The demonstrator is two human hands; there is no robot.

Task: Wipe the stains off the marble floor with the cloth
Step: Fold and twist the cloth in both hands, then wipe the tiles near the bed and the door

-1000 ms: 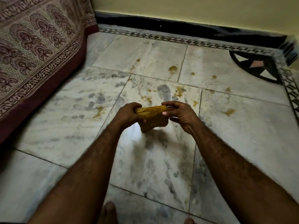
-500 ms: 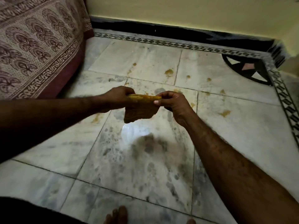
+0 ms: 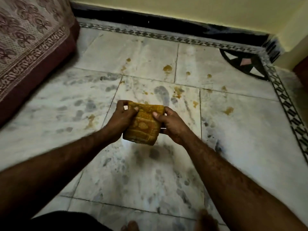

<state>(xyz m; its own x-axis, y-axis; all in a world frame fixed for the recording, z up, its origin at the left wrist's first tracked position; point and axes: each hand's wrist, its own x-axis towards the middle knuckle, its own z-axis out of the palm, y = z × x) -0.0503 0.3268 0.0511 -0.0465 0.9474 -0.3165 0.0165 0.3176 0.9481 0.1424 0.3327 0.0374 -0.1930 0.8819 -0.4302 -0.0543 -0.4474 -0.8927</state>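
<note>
A folded yellow-orange patterned cloth (image 3: 144,126) hangs above the marble floor (image 3: 250,139) between both hands. My left hand (image 3: 120,119) pinches its upper left edge, and my right hand (image 3: 170,123) grips its right side, thumb on the front. Yellow-brown stains dot the tiles beyond the cloth: a blob (image 3: 167,68), a smear (image 3: 178,92), a patch at the right (image 3: 228,110) and a streak at the left (image 3: 90,120). The cloth does not touch the floor.
A bed with a patterned maroon-bordered cover (image 3: 28,47) fills the upper left. A black skirting and yellow wall (image 3: 166,9) run along the back. A dark inlaid corner motif (image 3: 243,64) lies at the right. My bare toes (image 3: 131,226) show at the bottom edge.
The hands have come lower and closer together. The cloth, earlier stretched as a narrow strip between them, now hangs as a wider folded pad with its face showing.
</note>
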